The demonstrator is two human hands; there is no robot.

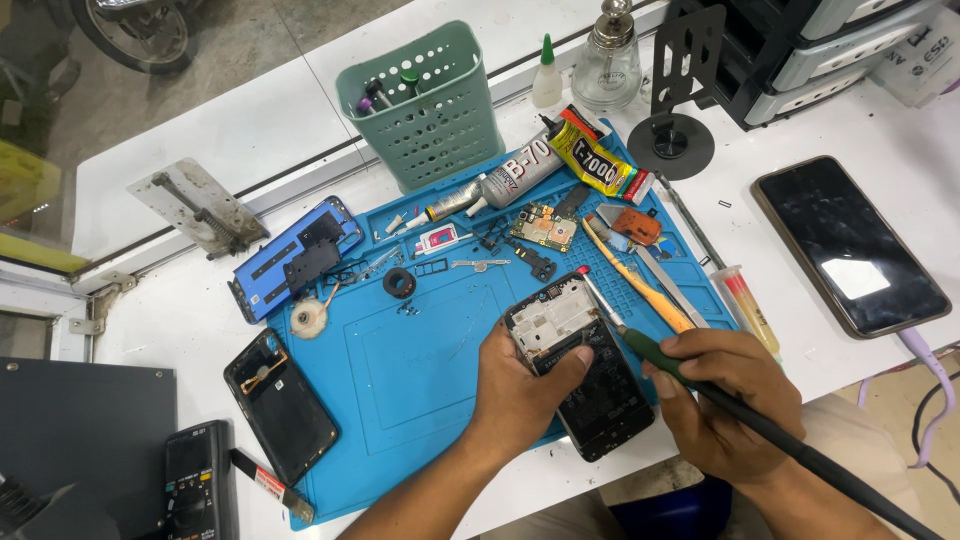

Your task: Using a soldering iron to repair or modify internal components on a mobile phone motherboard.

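White bench [200, 130] with a blue silicone work mat [420, 350] across the middle of frame. Nearest, bottom centre: left hand [515, 385] clamps an opened phone [580, 365], thumb curled over its near edge, fingers wrapped beneath; the phone sits tilted on the mat's lower right part, back off, internals showing. Right hand [725, 400] at lower right is closed in a pen grip round a long dark-handled tool [760, 425], whose thin tip meets the phone's upper right corner. Lower left: black back cover [280, 405] half on the mat edge, a multimeter [195, 485] and a dark grey box [85, 430] beside it. Mid frame on the mat: small black ring [399, 283], loose brackets and screws, a green circuit board [543, 226], orange-handled pry tools [640, 280]. Left of the mat, a blue phone frame [295, 258] and a metal clamp jig [200, 208]. Right of frame, an intact dark phone [848, 243] lies flat on bare bench, well apart from the hands; a syringe [745, 305] lies between it and the mat. Far: two glue tubes [560, 160], then a green perforated basket [425, 110] holding a few pens or tools, only their tips visible. Behind it a small white dropper bottle [546, 72], a glass pump dispenser [608, 60], a black phone stand [675, 120] and stacked drawer units [820, 50] at upper right. Floor and a tyre [130, 35] at upper left. Free bench mostly upper left and right edge.
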